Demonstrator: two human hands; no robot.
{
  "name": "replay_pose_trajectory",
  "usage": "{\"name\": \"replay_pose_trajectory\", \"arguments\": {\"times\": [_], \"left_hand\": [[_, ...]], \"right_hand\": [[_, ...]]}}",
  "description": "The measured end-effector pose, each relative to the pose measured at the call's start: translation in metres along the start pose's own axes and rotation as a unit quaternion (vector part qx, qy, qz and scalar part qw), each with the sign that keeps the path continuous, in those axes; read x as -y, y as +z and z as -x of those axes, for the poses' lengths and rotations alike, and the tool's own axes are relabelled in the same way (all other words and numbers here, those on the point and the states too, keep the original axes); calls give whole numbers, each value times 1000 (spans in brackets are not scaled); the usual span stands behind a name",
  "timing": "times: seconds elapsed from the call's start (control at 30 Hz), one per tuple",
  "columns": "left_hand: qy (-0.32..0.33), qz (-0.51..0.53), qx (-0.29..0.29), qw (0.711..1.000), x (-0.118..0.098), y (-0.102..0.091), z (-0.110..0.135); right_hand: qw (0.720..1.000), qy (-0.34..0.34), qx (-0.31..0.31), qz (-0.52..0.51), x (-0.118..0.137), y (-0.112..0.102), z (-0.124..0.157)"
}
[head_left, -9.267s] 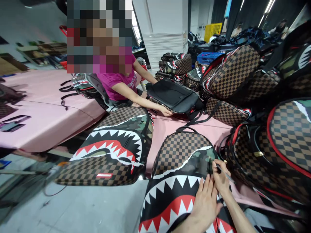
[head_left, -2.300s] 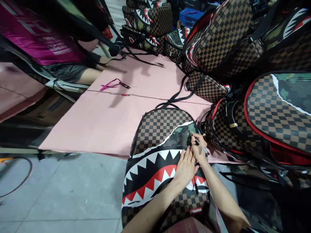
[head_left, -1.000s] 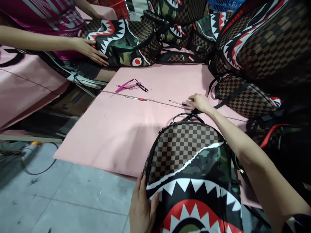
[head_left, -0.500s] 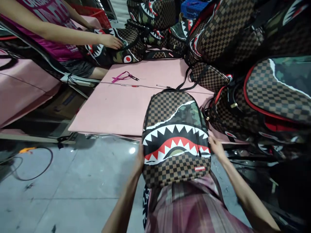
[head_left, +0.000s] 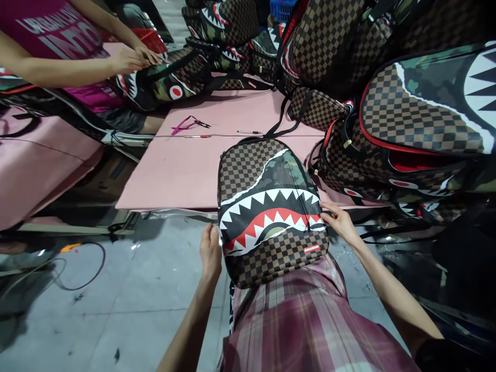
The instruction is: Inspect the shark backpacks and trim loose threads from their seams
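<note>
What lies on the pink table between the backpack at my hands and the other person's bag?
The head view shows purple-ribboned snips, a slim red-marked item and a dark pen-like item, lying beyond your backpack.

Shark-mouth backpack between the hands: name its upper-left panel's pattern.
The upper-left panel is brown and black checkerboard, best seen in the head view.

"URBAN", "INTO" on shirt (head_left: 64, 39), backpack label (head_left: 312, 248) (blurred)
</note>
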State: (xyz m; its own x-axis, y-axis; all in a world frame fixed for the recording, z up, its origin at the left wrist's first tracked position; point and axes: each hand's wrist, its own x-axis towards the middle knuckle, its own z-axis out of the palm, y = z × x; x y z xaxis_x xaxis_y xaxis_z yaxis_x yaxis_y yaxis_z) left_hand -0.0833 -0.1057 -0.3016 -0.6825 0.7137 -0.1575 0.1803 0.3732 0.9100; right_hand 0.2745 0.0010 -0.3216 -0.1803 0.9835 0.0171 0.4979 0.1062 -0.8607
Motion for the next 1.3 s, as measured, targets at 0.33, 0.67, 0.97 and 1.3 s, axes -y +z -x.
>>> {"name": "replay_pose_trajectory", "arguments": {"times": [0.33, 0.67, 0.97, 1.3], "left_hand": [[478, -246, 300, 788, -35, 103, 95], [551, -382, 395, 628, -17, 120, 110], [524, -375, 481, 594, 1, 121, 110], [471, -351, 526, 614, 1, 122, 99]], "right_hand": [[987, -81, 77, 114, 31, 21, 9], [996, -35, 82, 5, 30, 22, 1], [997, -52, -44, 48, 71, 24, -125], [997, 11, -58, 42, 79, 27, -202]]}}
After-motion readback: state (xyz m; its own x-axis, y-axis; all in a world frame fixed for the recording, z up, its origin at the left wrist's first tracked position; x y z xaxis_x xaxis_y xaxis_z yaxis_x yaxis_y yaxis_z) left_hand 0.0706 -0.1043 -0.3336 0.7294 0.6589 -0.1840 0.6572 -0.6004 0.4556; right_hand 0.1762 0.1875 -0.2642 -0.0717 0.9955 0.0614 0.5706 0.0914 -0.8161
